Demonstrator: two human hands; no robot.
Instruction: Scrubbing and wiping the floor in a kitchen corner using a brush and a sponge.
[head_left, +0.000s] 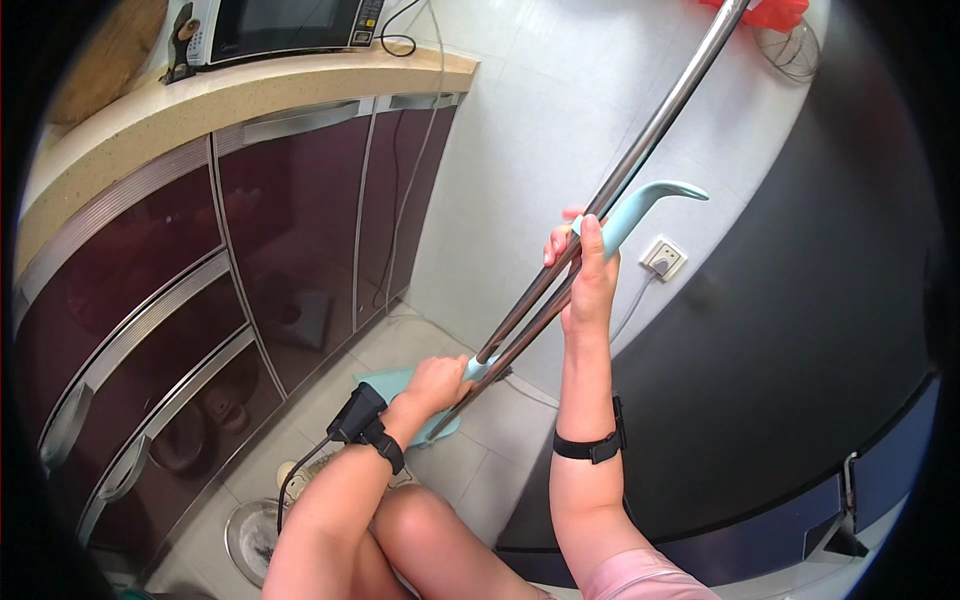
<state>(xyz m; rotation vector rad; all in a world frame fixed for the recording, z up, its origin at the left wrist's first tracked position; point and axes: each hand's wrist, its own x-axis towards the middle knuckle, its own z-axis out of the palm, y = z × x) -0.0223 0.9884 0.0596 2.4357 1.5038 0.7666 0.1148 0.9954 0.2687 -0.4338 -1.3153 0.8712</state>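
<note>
Two metal poles run diagonally through the middle of the view. The longer broom pole reaches the top edge and ends below in a light-blue socket. My left hand is closed around the lower part by this socket. Higher up, my right hand wraps both poles together, its thumb over the light-blue hooked handle. The second pole slants down to the light-blue dustpan, partly hidden behind my left hand and forearm. Dark bristles show just right of the socket.
Dark red cabinets with a stone countertop and microwave line the left. A large dark panel stands right, near a wall outlet with a plugged-in cord. A round metal pan lies on the tiled floor.
</note>
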